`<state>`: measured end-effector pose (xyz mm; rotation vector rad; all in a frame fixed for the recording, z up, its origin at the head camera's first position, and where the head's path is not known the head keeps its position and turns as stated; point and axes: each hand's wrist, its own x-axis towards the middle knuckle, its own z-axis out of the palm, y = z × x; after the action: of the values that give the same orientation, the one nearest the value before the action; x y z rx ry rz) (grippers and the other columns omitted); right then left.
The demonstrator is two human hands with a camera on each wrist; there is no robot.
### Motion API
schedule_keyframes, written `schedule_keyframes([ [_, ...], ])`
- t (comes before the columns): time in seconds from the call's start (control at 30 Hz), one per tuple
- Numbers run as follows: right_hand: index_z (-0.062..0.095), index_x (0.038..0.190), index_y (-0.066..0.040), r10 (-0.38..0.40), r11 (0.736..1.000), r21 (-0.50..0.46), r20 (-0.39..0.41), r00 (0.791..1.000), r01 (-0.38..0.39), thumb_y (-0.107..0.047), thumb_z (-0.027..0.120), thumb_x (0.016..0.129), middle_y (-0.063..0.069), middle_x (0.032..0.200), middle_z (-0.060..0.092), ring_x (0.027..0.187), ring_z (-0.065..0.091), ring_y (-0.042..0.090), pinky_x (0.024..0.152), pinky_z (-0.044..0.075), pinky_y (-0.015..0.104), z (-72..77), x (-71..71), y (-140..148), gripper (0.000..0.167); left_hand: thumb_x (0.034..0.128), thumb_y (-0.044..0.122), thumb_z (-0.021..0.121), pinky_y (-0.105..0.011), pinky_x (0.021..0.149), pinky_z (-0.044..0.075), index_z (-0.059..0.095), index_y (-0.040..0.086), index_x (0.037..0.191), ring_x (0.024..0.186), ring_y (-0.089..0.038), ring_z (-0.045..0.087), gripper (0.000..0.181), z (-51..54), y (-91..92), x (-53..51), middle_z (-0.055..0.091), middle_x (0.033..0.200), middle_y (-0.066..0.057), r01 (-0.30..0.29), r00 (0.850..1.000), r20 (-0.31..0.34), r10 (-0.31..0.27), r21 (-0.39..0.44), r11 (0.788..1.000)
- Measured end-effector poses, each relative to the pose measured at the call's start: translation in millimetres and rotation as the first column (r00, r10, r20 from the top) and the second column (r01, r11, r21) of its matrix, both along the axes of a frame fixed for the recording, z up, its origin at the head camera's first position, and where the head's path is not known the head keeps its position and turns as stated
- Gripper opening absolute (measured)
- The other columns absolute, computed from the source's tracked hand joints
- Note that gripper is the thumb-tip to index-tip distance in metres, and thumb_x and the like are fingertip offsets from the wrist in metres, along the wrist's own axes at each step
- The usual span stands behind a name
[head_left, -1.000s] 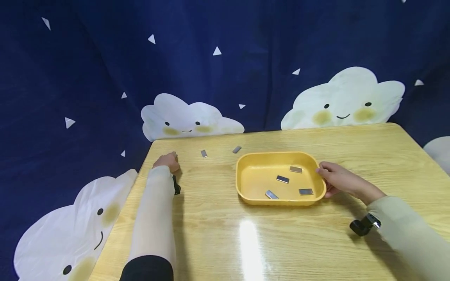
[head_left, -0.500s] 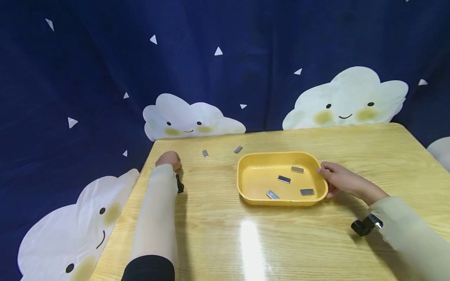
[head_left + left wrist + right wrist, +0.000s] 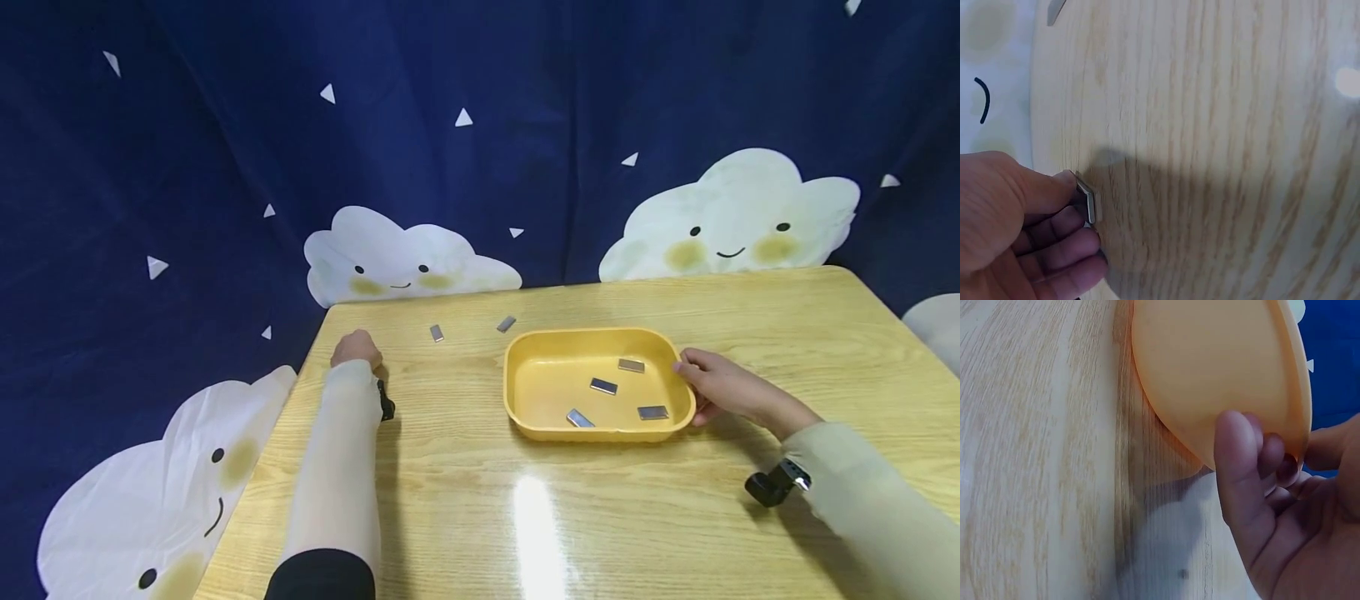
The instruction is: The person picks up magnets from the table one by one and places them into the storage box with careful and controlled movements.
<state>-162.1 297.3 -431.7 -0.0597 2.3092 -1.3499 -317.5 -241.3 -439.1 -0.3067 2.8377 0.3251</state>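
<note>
In the left wrist view, my left hand point(image 3: 1029, 225) pinches a small flat metal bar point(image 3: 1089, 203) between thumb and fingers, at the tabletop. The head view shows only the back of this hand, near the table's far left corner; the bar is hidden there. My right hand point(image 3: 723, 385) grips the right end of a yellow plastic tray point(image 3: 551, 432), thumb at the rim and the other fingers against its outer wall point(image 3: 1210, 381). Several similar silver bars lie spread inside the tray, one of them point(image 3: 603, 386) near its middle.
Two more metal bars lie on the wooden table point(image 3: 450, 500) between my left hand and the tray: one bar point(image 3: 437, 333) closer to the hand, the other bar point(image 3: 506, 323) near the tray's far left corner. A dark blue cloud-patterned curtain point(image 3: 420, 125) hangs behind the table.
My left fingers, partly visible a second ago, have gone out of sight in front of the hand. The right hand and tray stay in place; the head view shifts slightly.
</note>
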Motion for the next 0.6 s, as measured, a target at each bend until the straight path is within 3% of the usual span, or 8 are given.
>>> schedule_keyframes([
  [0.1,0.038,0.100,0.001,-0.003,1.000,-0.001,0.006,1.000,0.004,-0.029,0.031,0.109,0.010,0.079,0.060,0.063,0.064,0.018,0.059,0.059,0.036,-1.0,0.6,-0.7,0.032,0.0928,0.008,0.055,-0.040,0.068,0.052,0.070,0.000,0.097,0.086,-0.029,0.063,0.017,0.0,2.0,-0.3,0.070,0.109,-0.023,-0.005,1.000,0.010,0.005,-0.008,1.000],
  [0.27,0.039,0.102,0.002,-0.005,1.000,-0.007,-0.003,1.000,0.005,-0.029,0.030,0.109,0.011,0.079,0.060,0.063,0.064,0.018,0.058,0.059,0.035,-1.9,1.2,0.1,0.033,0.0906,0.011,0.062,-0.043,0.073,0.055,0.070,-0.002,0.102,0.091,-0.032,0.065,0.019,2.3,6.4,-2.6,0.069,0.111,-0.024,0.016,1.000,0.010,-0.015,-0.029,0.999],
  [0.6,0.039,0.101,0.002,0.004,1.000,0.009,-0.012,1.000,-0.004,-0.030,0.031,0.110,0.009,0.077,0.058,0.061,0.063,0.017,0.057,0.058,0.034,-3.2,0.2,0.0,0.034,0.0901,0.018,0.053,-0.044,0.081,0.054,0.065,0.003,0.082,0.086,-0.029,0.061,0.020,-2.5,5.6,1.0,0.070,0.105,-0.020,0.083,0.996,0.044,-0.080,-0.056,0.995],
])
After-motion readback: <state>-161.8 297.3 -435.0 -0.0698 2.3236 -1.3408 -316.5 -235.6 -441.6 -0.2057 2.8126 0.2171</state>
